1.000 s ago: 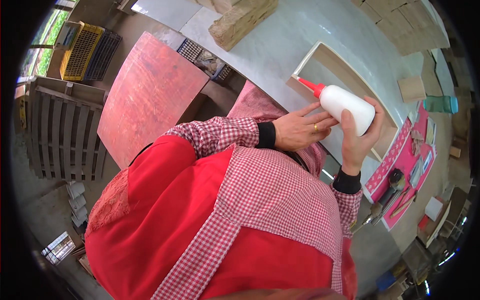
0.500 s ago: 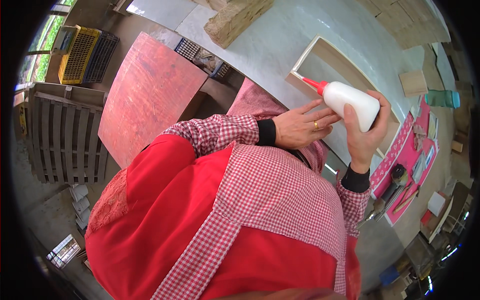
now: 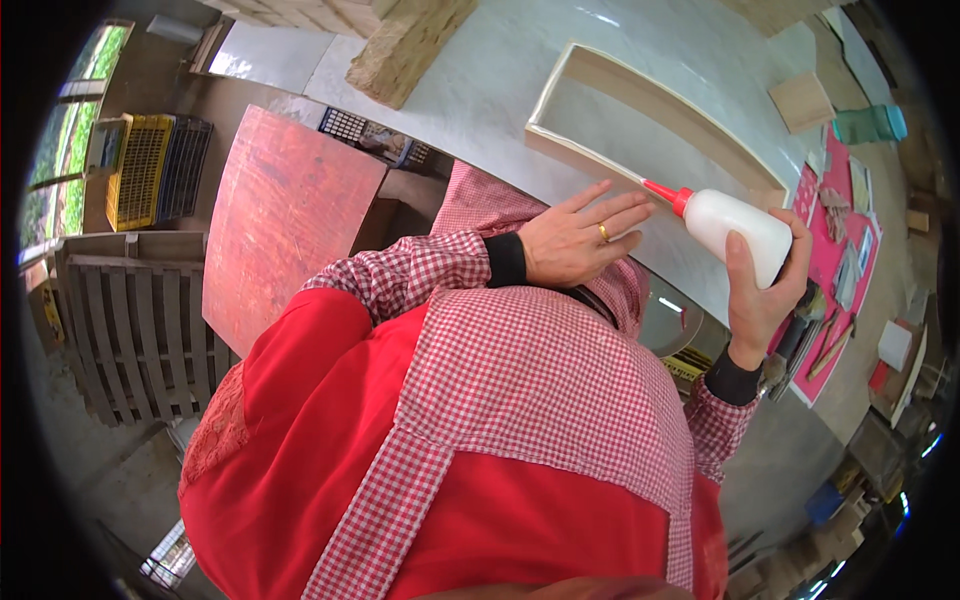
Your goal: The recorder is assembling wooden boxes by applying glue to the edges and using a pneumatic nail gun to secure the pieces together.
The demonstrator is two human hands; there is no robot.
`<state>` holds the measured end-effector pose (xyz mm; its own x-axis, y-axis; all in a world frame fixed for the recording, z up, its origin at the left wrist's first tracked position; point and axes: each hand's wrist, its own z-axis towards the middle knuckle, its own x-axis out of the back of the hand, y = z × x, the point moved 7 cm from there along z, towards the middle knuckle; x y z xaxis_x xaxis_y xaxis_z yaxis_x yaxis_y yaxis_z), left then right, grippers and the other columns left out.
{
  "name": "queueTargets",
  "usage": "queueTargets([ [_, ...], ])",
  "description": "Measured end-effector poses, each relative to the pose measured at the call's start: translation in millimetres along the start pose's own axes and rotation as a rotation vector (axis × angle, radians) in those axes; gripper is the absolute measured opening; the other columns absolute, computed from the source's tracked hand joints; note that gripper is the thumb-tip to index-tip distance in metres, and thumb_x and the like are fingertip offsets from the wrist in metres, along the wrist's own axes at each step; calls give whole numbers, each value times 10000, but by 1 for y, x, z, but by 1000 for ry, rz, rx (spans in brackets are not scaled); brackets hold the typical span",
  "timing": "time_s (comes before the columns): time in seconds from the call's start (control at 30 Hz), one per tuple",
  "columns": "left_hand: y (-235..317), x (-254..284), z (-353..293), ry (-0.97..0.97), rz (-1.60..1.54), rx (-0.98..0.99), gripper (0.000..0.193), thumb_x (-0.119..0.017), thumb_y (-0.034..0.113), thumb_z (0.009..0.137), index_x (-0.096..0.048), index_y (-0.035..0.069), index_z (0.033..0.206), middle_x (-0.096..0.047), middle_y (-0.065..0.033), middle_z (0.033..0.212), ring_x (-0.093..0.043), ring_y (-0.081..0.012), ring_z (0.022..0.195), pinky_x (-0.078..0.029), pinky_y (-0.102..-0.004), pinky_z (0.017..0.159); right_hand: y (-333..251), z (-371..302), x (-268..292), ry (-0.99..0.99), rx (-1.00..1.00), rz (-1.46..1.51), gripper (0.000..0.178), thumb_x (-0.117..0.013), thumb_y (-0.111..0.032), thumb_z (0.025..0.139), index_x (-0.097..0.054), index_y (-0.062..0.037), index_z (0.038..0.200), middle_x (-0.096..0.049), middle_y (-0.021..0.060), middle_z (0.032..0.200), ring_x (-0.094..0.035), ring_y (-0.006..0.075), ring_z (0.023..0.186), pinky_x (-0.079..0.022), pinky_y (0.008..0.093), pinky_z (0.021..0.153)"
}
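My right hand (image 3: 762,305) is wrapped round a white squeeze bottle (image 3: 742,238) with a red cone nozzle. The bottle lies tilted, its tip at the near wall of a shallow wooden frame (image 3: 585,152) on the grey table. A whitish line runs along part of the frame's rim; I cannot tell whether the tip touches the wood. Left of the bottle, my left hand (image 3: 575,240) is open with fingers stretched out, a ring on one of them. Its fingertips are close to the frame's near side and it holds nothing.
A rough wooden block (image 3: 408,52) sits at the far left of the table. Toward the right are a small wood piece (image 3: 802,102), a teal bottle (image 3: 868,124) and a pink mat (image 3: 822,275) with tools. A reddish board (image 3: 285,220) stands left of me.
In the picture the bottle and my right hand have moved right and slightly down, the nozzle tip passing along the frame's near wall. The frame and table appear shifted left as the view turned.
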<state>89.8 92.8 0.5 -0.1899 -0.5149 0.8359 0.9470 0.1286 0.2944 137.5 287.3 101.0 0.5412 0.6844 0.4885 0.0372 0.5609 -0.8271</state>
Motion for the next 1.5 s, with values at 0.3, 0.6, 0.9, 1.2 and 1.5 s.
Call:
queueTargets([
  [0.3, -1, -2, 3, -22, -59, 35, 422, -707, 167, 792, -615, 93, 1197, -406, -126, 1504, -384, -283, 1412, -294, -529, 1146, 19, -22, 59, 123, -74, -103, 467, -792, -161, 816, -547, -23, 1189, -565, 72, 1096, -557, 161, 981, -476, 297, 841],
  [0.6, 0, -3, 6, -62, -61, 46, 453, -711, 159, 785, -602, 102, 1220, -408, -126, 1491, -388, -300, 1406, -304, -543, 1138, 35, -44, 112, 272, -145, -188, 445, -783, -157, 834, -550, -17, 1186, -583, 79, 1097, -568, 167, 998, -479, 305, 856],
  [0.9, 2, -2, 8, -71, -32, 42, 401, -679, 169, 793, -604, 82, 1177, -431, -133, 1474, -392, -289, 1404, -306, -531, 1137, 48, -59, 143, 353, -179, -265, 395, -753, -186, 869, -567, -28, 1179, -582, 78, 1112, -565, 169, 1009, -482, 319, 879],
  [1.2, 1, -4, 7, -87, -14, 40, 422, -691, 170, 784, -598, 86, 1187, -420, -134, 1484, -379, -287, 1414, -300, -539, 1139, 62, -48, 148, 403, -163, -249, 392, -762, -168, 857, -570, -24, 1167, -588, 74, 1087, -570, 169, 994, -481, 317, 879],
  [1.5, -3, -4, 10, -91, -1, 34, 418, -688, 157, 783, -597, 83, 1185, -423, -138, 1480, -393, -290, 1402, -306, -538, 1136, 96, -8, 145, 467, -151, -133, 434, -798, -166, 827, -552, -14, 1151, -596, 87, 1078, -576, 166, 981, -491, 320, 847],
])
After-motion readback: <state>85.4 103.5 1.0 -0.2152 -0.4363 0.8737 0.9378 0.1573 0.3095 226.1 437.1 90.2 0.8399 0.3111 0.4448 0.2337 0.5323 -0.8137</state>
